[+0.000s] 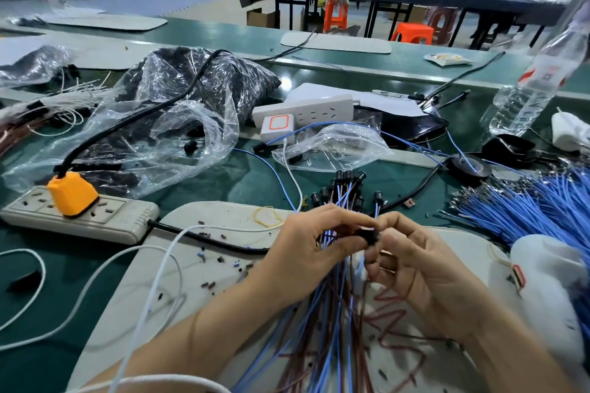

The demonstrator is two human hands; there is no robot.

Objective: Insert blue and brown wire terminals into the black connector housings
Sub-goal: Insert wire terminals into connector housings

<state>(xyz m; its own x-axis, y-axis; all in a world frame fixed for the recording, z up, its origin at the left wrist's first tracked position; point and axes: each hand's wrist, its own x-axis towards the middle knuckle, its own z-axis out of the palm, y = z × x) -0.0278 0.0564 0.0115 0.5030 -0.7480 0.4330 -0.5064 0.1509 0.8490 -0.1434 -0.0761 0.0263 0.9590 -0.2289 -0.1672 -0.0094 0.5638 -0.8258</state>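
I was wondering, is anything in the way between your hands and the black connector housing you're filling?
Nothing visible is. The left hand and right hand both pinch the black connector housing above the blue and brown wires; fingers hide the housing's openings.

crinkled glossy plastic bag (pixel 191 124), seemingly matt tabletop (pixel 249 182)

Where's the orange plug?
The orange plug is on the left of the head view, stuck in the grey power strip, just in front of the clear plastic bag.
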